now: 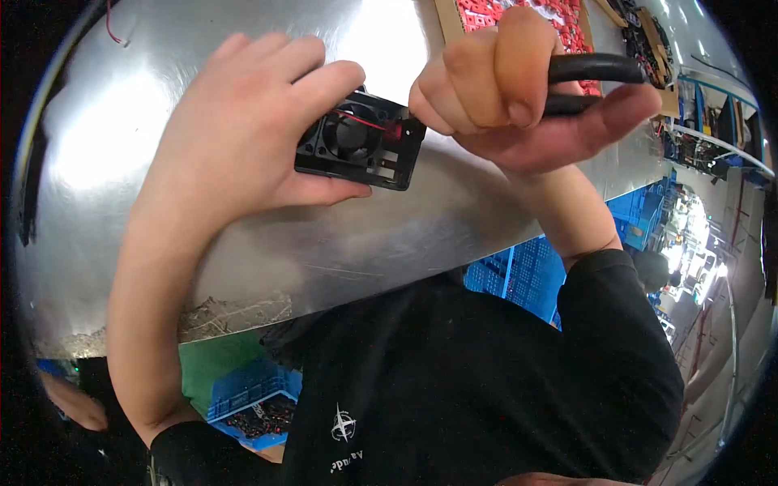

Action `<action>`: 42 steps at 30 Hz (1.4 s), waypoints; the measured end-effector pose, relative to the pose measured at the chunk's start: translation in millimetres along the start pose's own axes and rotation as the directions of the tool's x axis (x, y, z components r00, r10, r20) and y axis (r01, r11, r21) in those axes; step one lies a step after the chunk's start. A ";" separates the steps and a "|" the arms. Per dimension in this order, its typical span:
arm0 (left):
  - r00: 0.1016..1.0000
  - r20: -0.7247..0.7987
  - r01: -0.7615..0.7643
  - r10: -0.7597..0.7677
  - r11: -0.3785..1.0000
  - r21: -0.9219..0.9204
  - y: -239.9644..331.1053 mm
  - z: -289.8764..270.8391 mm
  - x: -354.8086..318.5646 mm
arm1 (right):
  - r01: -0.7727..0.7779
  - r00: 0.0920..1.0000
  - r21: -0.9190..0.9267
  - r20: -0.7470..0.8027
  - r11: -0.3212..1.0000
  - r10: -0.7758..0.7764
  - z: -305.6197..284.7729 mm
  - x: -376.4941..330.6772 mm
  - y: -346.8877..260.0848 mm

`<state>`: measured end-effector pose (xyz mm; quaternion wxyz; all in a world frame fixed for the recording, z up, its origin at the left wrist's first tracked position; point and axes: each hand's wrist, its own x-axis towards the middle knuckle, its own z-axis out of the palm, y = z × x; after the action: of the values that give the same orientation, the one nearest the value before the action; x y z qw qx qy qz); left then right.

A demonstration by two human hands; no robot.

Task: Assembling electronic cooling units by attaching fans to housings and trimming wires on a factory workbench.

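My left hand (251, 121) is closed round a black plastic housing (393, 180) and holds it over the metal table. Inside the housing sits a small black cooling fan (353, 134), with a red wire running across its top. To the right, my right hand (519, 97) grips a pair of black-handled pliers (596, 68). Its two handles stick out between thumb and fingers, while the jaws are hidden by the hand. The right fingers come close to the housing's right end; I cannot tell whether they touch it.
A cardboard tray (450, 20) of small red parts stands at the far side of the metal table (340, 243). Blue crates (527, 271) are below the near edge, one (243, 397) holding dark parts. A thin red wire (113, 32) lies far left. Another person's arm (77, 401) shows lower left.
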<state>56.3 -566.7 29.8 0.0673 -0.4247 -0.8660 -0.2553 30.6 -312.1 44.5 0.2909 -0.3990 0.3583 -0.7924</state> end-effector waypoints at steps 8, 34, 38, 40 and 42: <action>0.993 0.025 -0.115 0.115 0.993 -0.025 -15.8 0.5 7.9 | -0.220 0.892 -0.126 -0.426 0.967 0.148 30.3 6.6 -3.1; 0.986 -0.087 0.150 -0.140 0.980 0.132 19.1 5.7 -8.6 | -0.319 0.904 -0.555 -0.422 0.768 0.070 53.0 8.7 -7.3; 0.975 -0.058 0.223 -0.215 0.957 0.188 40.5 6.2 -8.1 | 0.294 0.791 -0.530 -0.333 0.795 -0.514 44.0 -6.7 6.3; 0.974 -0.073 0.224 -0.213 0.953 0.207 40.4 8.3 -8.2 | 0.208 0.775 -0.424 -0.478 0.881 -0.413 48.0 -6.3 6.8; 0.972 -0.132 0.221 -0.194 0.946 0.239 39.0 11.5 -8.7 | 0.135 0.787 -0.445 -0.495 0.885 -0.369 44.5 -6.5 10.8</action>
<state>93.0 -547.2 31.9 0.1396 -0.3049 -0.9264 -0.1713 73.3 -328.4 52.1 -0.0239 -0.2400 0.5194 -0.8198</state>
